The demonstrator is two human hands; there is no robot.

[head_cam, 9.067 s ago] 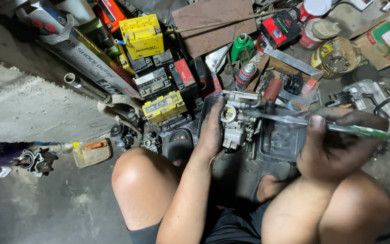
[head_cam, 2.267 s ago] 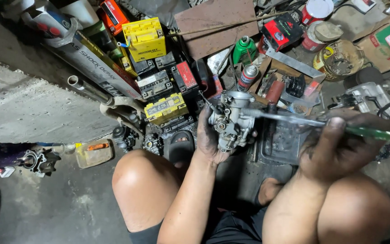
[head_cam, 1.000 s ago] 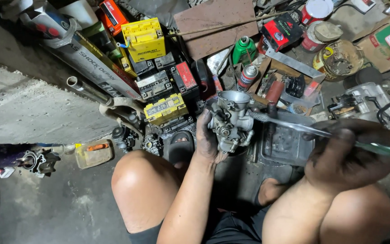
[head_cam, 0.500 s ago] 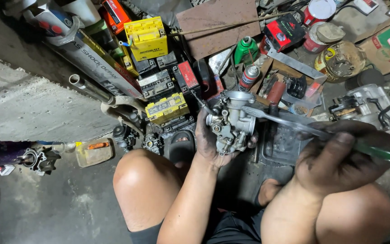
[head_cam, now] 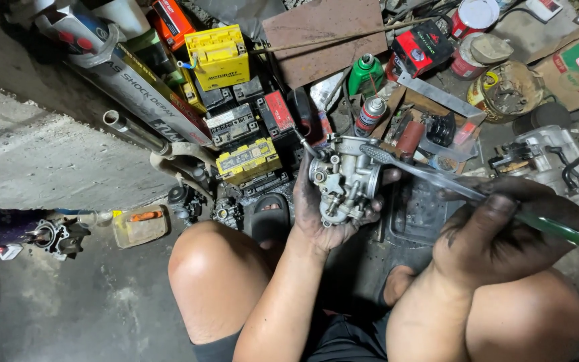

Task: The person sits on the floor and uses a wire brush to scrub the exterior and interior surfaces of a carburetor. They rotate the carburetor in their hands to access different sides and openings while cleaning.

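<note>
Cradling carburetor (head_cam: 344, 179) in closed left hand (head_cam: 326, 214); right hand (head_cam: 504, 231) clamped on green-handled pliers (head_cam: 464, 193), tips touching carburetor.

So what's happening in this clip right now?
A person squats on a workshop floor. Their left hand grips a small metal carburetor, while the right hand holds green-handled pliers whose tip meets the carburetor's top edge. Yellow and black batteries, a green bottle, cans and loose parts lie around.

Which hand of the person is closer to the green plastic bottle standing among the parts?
Left. The left hand, gripping the grey metal carburetor, lies just below the green plastic bottle. The right hand, holding green-handled pliers, sits farther off, lower right.
</note>
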